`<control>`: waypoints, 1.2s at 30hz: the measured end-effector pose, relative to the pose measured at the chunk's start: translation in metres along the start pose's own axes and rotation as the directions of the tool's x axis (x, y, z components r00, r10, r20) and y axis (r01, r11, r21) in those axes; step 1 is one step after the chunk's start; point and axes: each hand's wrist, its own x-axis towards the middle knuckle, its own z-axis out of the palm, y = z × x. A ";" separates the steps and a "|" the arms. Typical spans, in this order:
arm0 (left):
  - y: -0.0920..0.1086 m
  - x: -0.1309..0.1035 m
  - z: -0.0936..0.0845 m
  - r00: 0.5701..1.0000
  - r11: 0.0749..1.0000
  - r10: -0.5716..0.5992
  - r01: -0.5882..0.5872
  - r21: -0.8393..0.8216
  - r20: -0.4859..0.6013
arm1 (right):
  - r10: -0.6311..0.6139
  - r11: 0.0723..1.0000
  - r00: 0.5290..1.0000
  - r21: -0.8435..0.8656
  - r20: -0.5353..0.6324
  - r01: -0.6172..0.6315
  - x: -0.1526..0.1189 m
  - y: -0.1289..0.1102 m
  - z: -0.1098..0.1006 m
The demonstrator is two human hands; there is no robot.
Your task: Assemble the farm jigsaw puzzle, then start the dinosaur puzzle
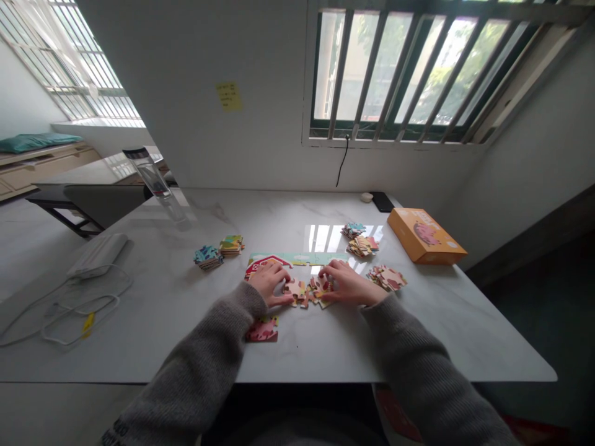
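Observation:
My left hand (270, 282) has its thumb and fingertips closed on the edge of some pale pink and brown jigsaw puzzle pieces (294, 288). Opposite it, my right hand (348, 284) pinches another small group of brown-spotted jigsaw pieces (320, 285). A narrow gap shows between the two groups. Just beyond my hands lies a joined puzzle strip (307, 257) with a green edge and a red barn (264, 262), partly covered by my left hand. Near my left forearm rests a pink piece with dark red spots (263, 330).
Stacks of puzzle pieces stand at left (208, 257) and right (363, 246), with a loose pile (388, 278) beside my right wrist. An orange box (425, 235), a black phone (382, 202), a clear bottle (153, 176) and a white cable (83, 310) lie around the white table (325, 356).

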 end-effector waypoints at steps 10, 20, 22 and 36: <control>0.002 0.003 -0.010 0.996 1.000 0.007 -0.009 -0.022 -0.088 | 0.039 0.999 0.994 -0.034 -0.106 -0.043 0.002 0.001 0.002; -0.017 -0.001 -0.011 0.996 0.998 -0.053 0.050 -0.029 -0.077 | 0.052 0.964 0.979 0.264 -0.197 0.002 0.007 -0.001 0.002; -0.017 -0.002 -0.007 0.998 0.999 -0.027 0.026 -0.022 -0.057 | 0.069 0.952 0.961 0.305 -0.269 0.017 0.010 -0.005 0.004; -0.005 -0.002 -0.006 0.996 0.992 0.074 -0.078 -0.098 -0.053 | -0.005 0.989 0.950 0.137 -0.313 0.050 0.018 -0.011 0.009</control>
